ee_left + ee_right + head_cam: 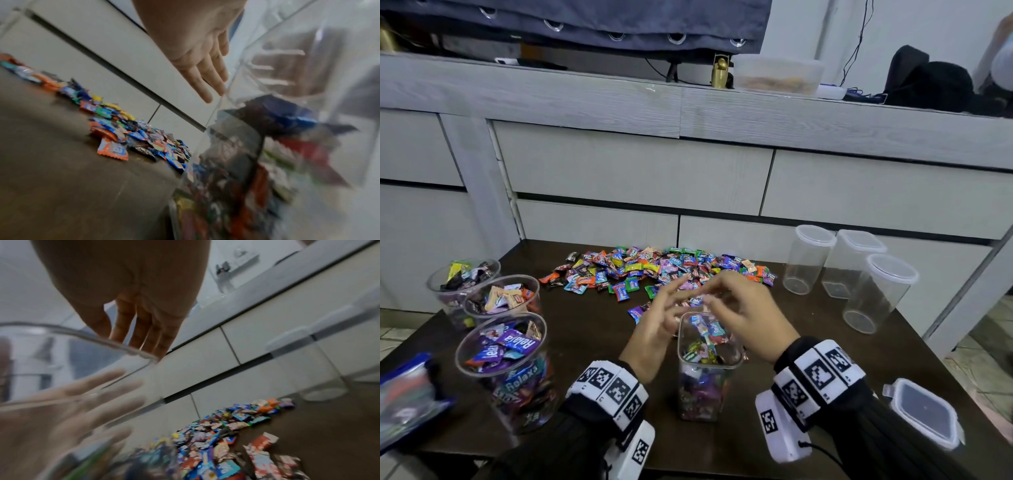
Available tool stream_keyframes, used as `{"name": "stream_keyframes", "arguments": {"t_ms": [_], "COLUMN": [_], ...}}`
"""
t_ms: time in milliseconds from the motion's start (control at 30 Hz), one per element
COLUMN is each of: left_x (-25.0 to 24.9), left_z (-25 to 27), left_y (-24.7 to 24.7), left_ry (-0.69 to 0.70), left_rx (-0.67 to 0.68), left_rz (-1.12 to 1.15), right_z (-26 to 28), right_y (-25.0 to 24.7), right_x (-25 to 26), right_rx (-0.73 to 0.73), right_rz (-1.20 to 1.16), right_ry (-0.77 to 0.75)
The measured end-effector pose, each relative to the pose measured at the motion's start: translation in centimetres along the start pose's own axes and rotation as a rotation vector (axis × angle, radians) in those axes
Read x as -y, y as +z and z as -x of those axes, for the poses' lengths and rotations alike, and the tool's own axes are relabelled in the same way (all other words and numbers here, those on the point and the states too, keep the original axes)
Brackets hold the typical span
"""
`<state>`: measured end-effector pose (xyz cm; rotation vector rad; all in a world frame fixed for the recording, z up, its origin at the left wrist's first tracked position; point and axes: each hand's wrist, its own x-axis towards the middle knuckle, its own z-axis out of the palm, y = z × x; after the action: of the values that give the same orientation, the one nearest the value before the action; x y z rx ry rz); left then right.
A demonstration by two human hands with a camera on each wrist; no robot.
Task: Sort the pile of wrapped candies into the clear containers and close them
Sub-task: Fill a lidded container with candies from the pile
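Above the square container (709, 356), part-full of candies, left hand (658, 325) and right hand (747, 315) hover with fingers spread, holding nothing; filling seems underway, so next likely comes another grab from the pile (654, 270) just beyond.

I see my left hand (654, 329) and right hand (746, 318) crowding the open mouth of the square container (709, 373), so the way straight down into it is narrow. To my left three open, filled cups (500, 359) stand close together along the table edge, and on the far right three lidded empty containers (849, 270) block that corner. Bare table (599, 329) lies between the cups and the square container, and between the candy pile (661, 270) and the loose lid (924, 414) at my right.
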<state>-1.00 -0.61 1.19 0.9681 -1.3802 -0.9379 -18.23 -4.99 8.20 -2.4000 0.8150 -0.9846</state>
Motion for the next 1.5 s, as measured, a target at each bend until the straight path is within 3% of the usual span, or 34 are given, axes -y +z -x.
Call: {"name": "stream_keyframes", "arguments": {"t_ms": [67, 133, 167, 233, 333, 467, 700, 833, 1033, 1200, 1367, 1500], "left_x": [0.4, 1.2, 1.6, 3.0, 5.2, 8.7, 11.8, 12.1, 12.0, 11.8, 11.8, 12.1], "left_z": [-0.6, -1.4, -1.9, -2.4, -2.8, -3.0, -4.2, -5.5, -8.2, -11.0, -12.3, -12.3], "left_y": [-0.7, -1.7, -2.3, -2.9, -2.8, -3.1, -5.6, -6.3, -5.6, -5.2, -4.9, -4.5], "left_ry": [-0.010, -0.100, -0.193, -0.456, -0.743, -0.808, -0.907, -0.868, -0.675, -0.517, -0.304, -0.286], "left_rx": [-0.154, -0.256, -0.241, -0.083, 0.119, 0.126, 0.145, 0.187, 0.319, 0.473, 0.604, 0.573], "left_rz": [-0.085, -0.306, -0.482, -0.864, -1.131, -1.266, -1.312, -1.350, -1.416, -1.439, -1.551, -1.563], "right_z": [0.1, 0.5, 0.8, 1.6, 3.0, 3.1, 2.2, 0.7, -2.6, -4.7, -6.0, -6.8], "right_y": [-0.6, -1.0, -1.1, -0.4, 2.4, 5.7, 8.3, 8.8, 9.0, 8.5, 9.4, 8.7], "right_x": [-2.1, -4.7, -6.0, -8.1, -9.9, -12.0, -15.1, -16.4, -17.6, -18.3, -17.6, -17.2], "right_rx": [-0.108, -0.099, -0.033, 0.162, 0.369, 0.474, 0.480, 0.470, 0.477, 0.584, 0.622, 0.662], "right_rz": [-0.006, 0.058, 0.123, 0.218, 0.319, 0.501, 0.625, 0.634, 0.648, 0.525, 0.612, 0.619], "right_ry": [0.088, 0.253, 0.363, 0.593, 0.821, 0.897, 0.886, 0.831, 0.698, 0.643, 0.431, 0.342]}}
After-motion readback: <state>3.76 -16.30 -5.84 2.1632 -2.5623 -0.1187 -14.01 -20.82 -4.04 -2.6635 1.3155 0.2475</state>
